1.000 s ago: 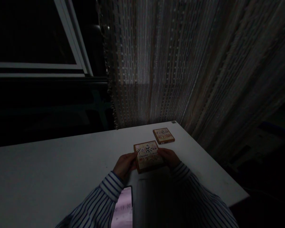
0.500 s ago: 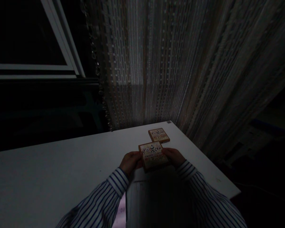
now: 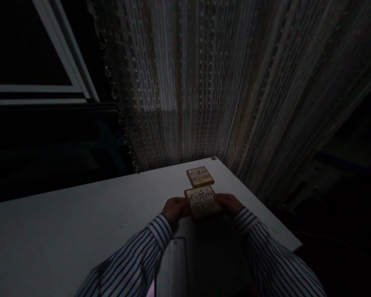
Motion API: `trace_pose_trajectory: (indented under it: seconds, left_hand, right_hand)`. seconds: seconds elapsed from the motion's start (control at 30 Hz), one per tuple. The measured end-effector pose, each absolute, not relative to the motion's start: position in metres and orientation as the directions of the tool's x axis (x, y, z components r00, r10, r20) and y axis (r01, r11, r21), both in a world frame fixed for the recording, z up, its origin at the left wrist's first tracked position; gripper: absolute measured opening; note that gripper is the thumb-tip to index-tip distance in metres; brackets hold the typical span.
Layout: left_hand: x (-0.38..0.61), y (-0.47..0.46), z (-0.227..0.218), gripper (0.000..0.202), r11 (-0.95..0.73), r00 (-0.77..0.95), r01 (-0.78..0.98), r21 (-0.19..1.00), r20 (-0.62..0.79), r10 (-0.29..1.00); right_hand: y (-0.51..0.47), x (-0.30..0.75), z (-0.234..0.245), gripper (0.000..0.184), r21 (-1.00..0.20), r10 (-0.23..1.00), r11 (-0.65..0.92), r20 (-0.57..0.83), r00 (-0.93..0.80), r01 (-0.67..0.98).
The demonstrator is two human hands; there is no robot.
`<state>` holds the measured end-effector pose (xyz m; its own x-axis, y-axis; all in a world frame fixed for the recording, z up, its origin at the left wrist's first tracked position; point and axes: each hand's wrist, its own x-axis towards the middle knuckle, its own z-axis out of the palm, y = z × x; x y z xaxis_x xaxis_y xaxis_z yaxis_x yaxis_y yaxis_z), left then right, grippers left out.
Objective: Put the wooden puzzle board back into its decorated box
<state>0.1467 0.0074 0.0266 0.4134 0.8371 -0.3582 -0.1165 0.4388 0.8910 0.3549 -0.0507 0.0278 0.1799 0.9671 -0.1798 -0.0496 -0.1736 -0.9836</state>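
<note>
Between my left hand and my right hand is a flat square Chinese chess box, tan-edged, with dark brush lettering on its lid. My left fingers grip its left edge. The right hand pinches the opposite edge, thumb on top. The box's face tilts up toward me; whether its underside touches the table is hidden. Just beyond it a matching second box lies flat on the white table.
Below my hands is a flat rectangular object with rounded corners, perhaps a phone, partly lost in shadow. A beaded string curtain hangs behind the table. The table's right edge runs diagonally toward me. A white window frame is at upper left. The room is dim.
My view has turned slightly right. Both hands have carried the held box a little to the right relative to the second box, which stays where it lay. The grip is the same.
</note>
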Motion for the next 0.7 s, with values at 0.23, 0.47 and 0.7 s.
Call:
trace_pose_trajectory:
  seconds: [0.23, 0.47, 0.7]
  left_hand:
    - [0.165, 0.009, 0.023, 0.025, 0.435, 0.426, -0.08, 0.897, -0.364, 0.828]
    - [0.18, 0.014, 0.017, 0.025, 0.425, 0.406, -0.03, 0.905, -0.377, 0.832]
    - [0.193, 0.018, 0.012, 0.024, 0.399, 0.32, 0.051, 0.915, -0.394, 0.862]
  right_hand:
    - [-0.053, 0.372, 0.022, 0.032, -0.97, 0.964, -0.207, -0.225, 0.141, -0.127]
    - [-0.048, 0.386, 0.017, 0.027, -0.973, 0.937, -0.215, -0.229, 0.264, -0.082]
    - [-0.042, 0.396, 0.012, 0.024, -0.972, 0.909, -0.232, -0.231, 0.345, -0.04]
